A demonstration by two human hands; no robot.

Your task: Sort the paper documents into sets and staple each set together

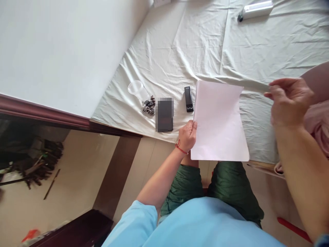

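Observation:
My left hand (pixel 188 134) pinches the left edge of a white sheet of paper (pixel 218 120) and holds it above the bed's near edge. A red string circles that wrist. My right hand (pixel 289 99) is raised at the right, its fingers closed on a long flat greyish strip (pixel 253 84) that runs leftward over the top of the sheet. I cannot make out what the strip is.
The bed is covered with a creased pale sheet (pixel 205 41). On it lie a clear plastic cup (pixel 136 89), a bunch of keys (pixel 149 105), a dark phone-like slab (pixel 164 115) and a small black device (pixel 188 98). A white box (pixel 255 9) lies far back. Pink cloth (pixel 317 123) at right.

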